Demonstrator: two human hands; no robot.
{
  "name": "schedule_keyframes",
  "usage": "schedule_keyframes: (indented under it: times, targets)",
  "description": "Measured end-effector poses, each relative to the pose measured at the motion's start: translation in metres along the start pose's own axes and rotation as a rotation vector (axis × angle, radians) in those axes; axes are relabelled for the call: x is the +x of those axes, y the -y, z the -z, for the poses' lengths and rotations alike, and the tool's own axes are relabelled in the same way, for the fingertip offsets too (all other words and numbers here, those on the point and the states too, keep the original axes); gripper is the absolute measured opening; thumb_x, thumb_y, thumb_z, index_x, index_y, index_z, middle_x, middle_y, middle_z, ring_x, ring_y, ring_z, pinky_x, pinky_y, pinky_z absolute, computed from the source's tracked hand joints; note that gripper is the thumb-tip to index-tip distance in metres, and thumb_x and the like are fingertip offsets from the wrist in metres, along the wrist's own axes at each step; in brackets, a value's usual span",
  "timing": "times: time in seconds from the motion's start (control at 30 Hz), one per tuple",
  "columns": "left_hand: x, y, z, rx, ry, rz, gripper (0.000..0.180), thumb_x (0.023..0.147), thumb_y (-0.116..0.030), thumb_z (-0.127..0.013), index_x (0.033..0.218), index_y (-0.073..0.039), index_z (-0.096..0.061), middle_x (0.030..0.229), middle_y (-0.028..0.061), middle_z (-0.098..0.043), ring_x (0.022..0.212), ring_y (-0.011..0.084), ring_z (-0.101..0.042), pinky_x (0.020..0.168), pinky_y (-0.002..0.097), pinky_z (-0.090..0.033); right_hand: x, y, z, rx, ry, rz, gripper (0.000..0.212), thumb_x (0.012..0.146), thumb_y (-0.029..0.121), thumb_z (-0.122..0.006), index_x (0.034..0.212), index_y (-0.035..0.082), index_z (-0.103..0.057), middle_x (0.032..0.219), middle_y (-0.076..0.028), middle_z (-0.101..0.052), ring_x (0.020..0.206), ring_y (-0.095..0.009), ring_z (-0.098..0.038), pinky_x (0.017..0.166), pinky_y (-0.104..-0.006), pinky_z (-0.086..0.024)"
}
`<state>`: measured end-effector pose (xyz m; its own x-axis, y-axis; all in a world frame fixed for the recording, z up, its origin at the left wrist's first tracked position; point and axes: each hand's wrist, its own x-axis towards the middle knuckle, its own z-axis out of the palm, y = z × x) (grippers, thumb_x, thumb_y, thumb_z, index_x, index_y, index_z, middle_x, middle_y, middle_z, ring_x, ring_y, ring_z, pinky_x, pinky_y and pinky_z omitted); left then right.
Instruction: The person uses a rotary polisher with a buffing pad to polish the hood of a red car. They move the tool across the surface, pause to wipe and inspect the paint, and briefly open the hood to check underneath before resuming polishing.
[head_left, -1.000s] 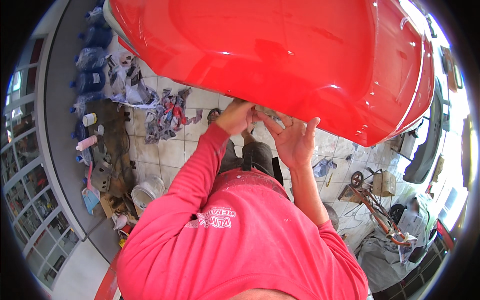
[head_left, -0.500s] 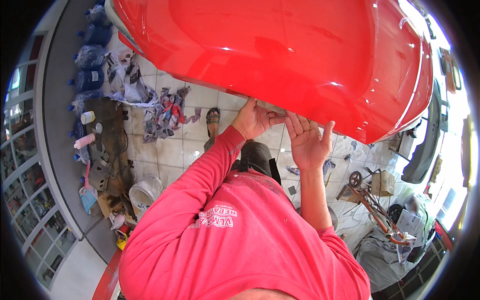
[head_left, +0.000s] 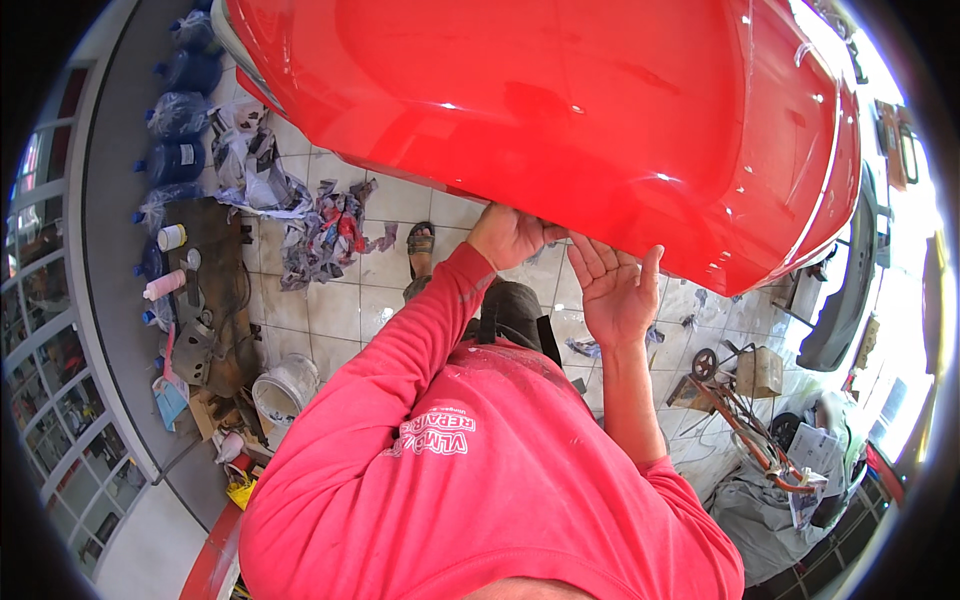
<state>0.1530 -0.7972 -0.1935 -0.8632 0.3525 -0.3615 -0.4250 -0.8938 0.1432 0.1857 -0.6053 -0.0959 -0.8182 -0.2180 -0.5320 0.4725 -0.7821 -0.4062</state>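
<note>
A glossy red car body panel [head_left: 520,120] fills the upper part of the head view, its lower edge running down to the right. My left hand [head_left: 505,236] is at that edge with its fingers bent together. Part of it goes under the panel, and whatever the fingers pinch there is hidden. Just to the right, my right hand [head_left: 615,292] is palm up and open, thumb apart. Its fingertips reach the panel's lower edge, close to the left hand's fingers; whether they press on it I cannot tell.
Crumpled paper and plastic [head_left: 325,235] lie on the tiled floor to the left. Blue water jugs [head_left: 178,160] line the left wall, near a white bucket [head_left: 285,388]. At right are an orange metal frame [head_left: 740,425], a wooden block [head_left: 760,372] and a grey cover [head_left: 765,525].
My left hand has turned and slipped slightly further under the panel's edge, with its thumb now out of sight. The right hand stays palm up, nearly in place. The view has shifted a little.
</note>
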Motion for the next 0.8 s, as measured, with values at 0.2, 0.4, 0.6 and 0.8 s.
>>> schedule_keyframes:
  times: [0.2, 0.4, 0.6, 0.8]
  targets:
    - [0.004, 0.004, 0.012, -0.033, 0.063, 0.011, 0.045, 0.111, -0.047, -0.054, 0.135, -0.009, -0.065, 0.130, 0.0107, -0.073, 0.115, 0.0274, -0.070, 0.095, 0.0512, -0.059, 0.000, 0.001, 0.003, -0.032, 0.012, 0.006, 0.081, 0.111, 0.062, -0.046, 0.159, -0.002, -0.040, 0.154, -0.028, -0.056, 0.146, -0.043, -0.054, 0.121, -0.0516, -0.047]
    - [-0.002, 0.000, 0.005, 0.063, -0.042, 0.016, 0.044, 0.111, -0.044, -0.055, 0.134, -0.007, -0.064, 0.128, 0.0109, -0.073, 0.115, 0.0280, -0.070, 0.096, 0.0503, -0.059, 0.003, -0.005, 0.019, -0.039, 0.076, 0.018, 0.076, 0.112, 0.060, -0.044, 0.158, 0.000, -0.042, 0.154, -0.026, -0.057, 0.147, -0.041, -0.053, 0.122, -0.0517, -0.045]
    - [-0.005, -0.012, 0.009, 0.111, -0.100, 0.032, 0.047, 0.111, -0.042, -0.054, 0.136, -0.004, -0.062, 0.131, 0.0140, -0.071, 0.118, 0.0311, -0.069, 0.102, 0.0491, -0.058, 0.024, -0.025, 0.027, -0.155, -0.037, 0.124, 0.046, 0.113, 0.039, -0.058, 0.143, 0.004, -0.061, 0.133, -0.019, -0.073, 0.125, -0.039, -0.071, 0.101, -0.0466, -0.061]
    - [0.003, -0.032, 0.032, 0.184, -0.010, 0.073, 0.053, 0.110, -0.048, -0.053, 0.139, -0.005, -0.060, 0.135, 0.0167, -0.069, 0.124, 0.0367, -0.066, 0.109, 0.0542, -0.054, 0.043, -0.033, 0.035, -0.422, -0.040, 0.206, 0.049, 0.110, 0.040, -0.064, 0.133, -0.003, -0.065, 0.120, -0.019, -0.078, 0.100, -0.030, -0.080, 0.082, -0.0377, -0.065]
